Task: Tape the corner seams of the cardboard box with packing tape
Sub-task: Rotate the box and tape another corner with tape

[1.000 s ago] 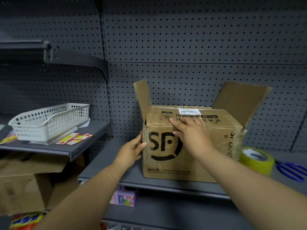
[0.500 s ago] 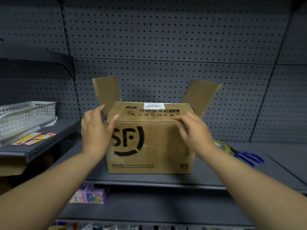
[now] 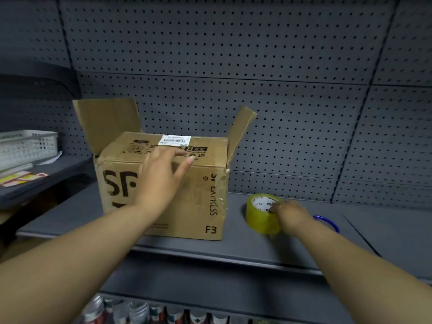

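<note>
A brown corrugated cardboard box (image 3: pixel 161 183), printed with black letters and bearing a white barcode label, sits on a dark grey metal shelf (image 3: pixel 233 249) in front of a grey pegboard wall (image 3: pixel 233 54); two end flaps stand upright and the other flaps are folded down. Just to its right, apart from it, a roll of yellowish clear packing tape (image 3: pixel 261 212) stands tilted on the shelf. The step in hand appears to be picking up the tape; it would go best with fingers hooked through the core and thumb on the outer wrap, so the loose end can be found and pulled free while the other hand keeps the box from sliding. The right hand (image 3: pixel 291 215) reaches forward and down, fingers curled over the roll's near rim and touching it, though a full grip cannot be confirmed. The left hand (image 3: pixel 161 181) extends across the box front, fingers loosely spread, hovering at the top front edge; contact cannot be told. A blue loop (image 3: pixel 327 222), likely a scissors handle, shows behind the right wrist.
</note>
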Demonstrator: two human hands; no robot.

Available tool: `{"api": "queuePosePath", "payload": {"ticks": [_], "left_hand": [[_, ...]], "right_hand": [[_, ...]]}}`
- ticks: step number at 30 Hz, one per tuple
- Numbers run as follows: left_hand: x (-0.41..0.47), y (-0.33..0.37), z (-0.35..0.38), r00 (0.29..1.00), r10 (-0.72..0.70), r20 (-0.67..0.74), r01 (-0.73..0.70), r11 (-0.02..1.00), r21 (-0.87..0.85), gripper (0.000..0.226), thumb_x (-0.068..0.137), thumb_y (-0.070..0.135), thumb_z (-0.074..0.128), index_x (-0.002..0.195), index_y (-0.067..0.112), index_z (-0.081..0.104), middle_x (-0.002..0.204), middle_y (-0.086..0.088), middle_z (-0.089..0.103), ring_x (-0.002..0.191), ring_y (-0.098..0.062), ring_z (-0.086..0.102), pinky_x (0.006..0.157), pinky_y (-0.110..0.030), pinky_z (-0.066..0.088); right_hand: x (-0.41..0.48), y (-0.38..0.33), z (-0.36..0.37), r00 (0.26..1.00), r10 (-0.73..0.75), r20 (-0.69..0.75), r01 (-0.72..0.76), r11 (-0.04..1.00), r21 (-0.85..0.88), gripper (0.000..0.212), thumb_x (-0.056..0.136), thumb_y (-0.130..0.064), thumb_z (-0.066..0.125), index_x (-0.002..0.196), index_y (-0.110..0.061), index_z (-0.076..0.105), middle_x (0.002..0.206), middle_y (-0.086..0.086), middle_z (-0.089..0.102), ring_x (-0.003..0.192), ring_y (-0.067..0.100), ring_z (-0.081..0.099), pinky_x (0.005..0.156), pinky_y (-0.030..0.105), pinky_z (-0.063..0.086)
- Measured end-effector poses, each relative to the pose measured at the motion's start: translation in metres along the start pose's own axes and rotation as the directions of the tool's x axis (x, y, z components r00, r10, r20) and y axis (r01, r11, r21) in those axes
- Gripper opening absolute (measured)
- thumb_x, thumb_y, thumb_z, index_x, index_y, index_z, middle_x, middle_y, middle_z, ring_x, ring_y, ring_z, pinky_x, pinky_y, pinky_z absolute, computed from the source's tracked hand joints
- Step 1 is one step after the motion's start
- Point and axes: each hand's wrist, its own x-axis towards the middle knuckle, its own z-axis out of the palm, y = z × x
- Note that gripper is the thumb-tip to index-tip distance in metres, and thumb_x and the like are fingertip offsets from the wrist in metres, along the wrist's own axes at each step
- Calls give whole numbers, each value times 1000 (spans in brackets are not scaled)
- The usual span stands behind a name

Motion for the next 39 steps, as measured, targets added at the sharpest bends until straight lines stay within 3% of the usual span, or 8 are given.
{"api": "queuePosePath", "payload": {"ticks": [5,9,16,19,28,33,36,39], "left_hand": [[-11,26,20,1000,24,2,-24,999,30,38,84,49,49,109,24,62,109,4,54,109,-17,47,95,-39,37],[-17,51,33,985,143,91,-147,988,39,38,83,47,50,108,21,63,102,9,52,102,-10,46,89,-27,35],[-28,91,60,843,336,421,-369,929,-2,61,72,48,68,123,15,57,120,-3,60,112,-16,53,90,-12,29],[-28,103,61,834,378,402,-388,920,-61,66,67,44,76,123,14,57,117,-3,62,109,-15,55,91,-16,34],[-16,126,9,958,271,96,-211,889,-405,16,74,16,73,90,13,72,90,2,64,82,2,60,77,-9,46],[-6,113,-37,983,158,99,-91,869,-487,10,83,31,63,80,24,69,87,2,70,85,-13,65,80,-28,50],[5,94,-64,984,155,87,-104,901,-421,11,78,36,69,78,26,64,82,6,67,78,-11,62,71,-24,49],[17,67,-91,982,129,141,-66,922,-383,19,74,35,73,82,23,61,74,9,60,64,-2,53,61,-15,44]], "right_hand": [[10,4,-5,997,-54,61,52,998,30,48,94,-23,45,139,-6,37,147,16,36,131,31,40,109,36,32],[-6,12,-10,996,-63,-70,87,895,437,40,91,-23,53,129,-11,51,134,15,52,119,29,52,98,32,40],[-52,36,-39,961,-130,-245,276,350,895,8,88,-16,60,87,-9,64,79,4,65,67,11,58,60,20,45],[-77,40,-58,941,-124,-316,335,192,922,13,88,-17,59,76,-16,64,77,5,65,69,15,57,68,28,44],[-129,8,-107,858,57,-510,507,61,860,28,88,-26,59,85,1,63,95,31,64,75,22,54,69,35,43],[-141,-29,-130,796,108,-596,595,44,802,20,87,-29,59,88,-11,67,91,18,68,78,19,58,73,39,49],[-141,-59,-144,757,131,-640,643,25,765,15,88,-29,59,91,-17,67,85,0,68,75,11,59,68,32,48],[-135,-94,-158,735,142,-663,666,32,745,19,88,-30,59,94,-14,67,86,3,67,75,12,58,69,31,45]]}}
